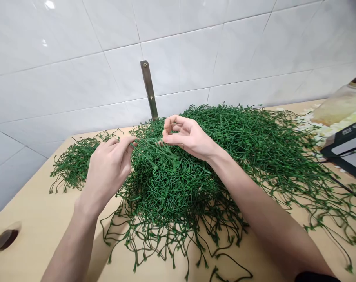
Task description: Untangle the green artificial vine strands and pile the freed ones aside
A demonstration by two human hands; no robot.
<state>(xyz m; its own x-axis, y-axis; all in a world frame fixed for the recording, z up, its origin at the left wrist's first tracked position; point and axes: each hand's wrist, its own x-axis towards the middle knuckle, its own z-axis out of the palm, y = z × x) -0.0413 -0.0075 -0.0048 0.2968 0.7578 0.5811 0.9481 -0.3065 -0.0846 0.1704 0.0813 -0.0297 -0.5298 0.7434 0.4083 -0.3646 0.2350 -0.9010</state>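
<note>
My left hand [111, 166] pinches thin green plastic stems [145, 149] between thumb and fingers, above a large heap of similar stems [178, 188]. Their branched, slightly blurred ends hang toward the right over the heap. Opposite it, my right hand [191, 137] has its thumb and fingertips brought together at the stems, the other fingers curled loosely. What exactly lies between the right fingertips is partly hidden. The heaped stems are tangled, with small forked tips.
A smaller clump of stems [73, 162] lies at the left on the wooden table [48, 219]. A metal bracket [149, 90] stands against the tiled wall [107, 78]. A dark box [348, 145], white petals [309, 121] and a clear container [339, 103] are at right. Near-left is a dark-filled cup [4, 239].
</note>
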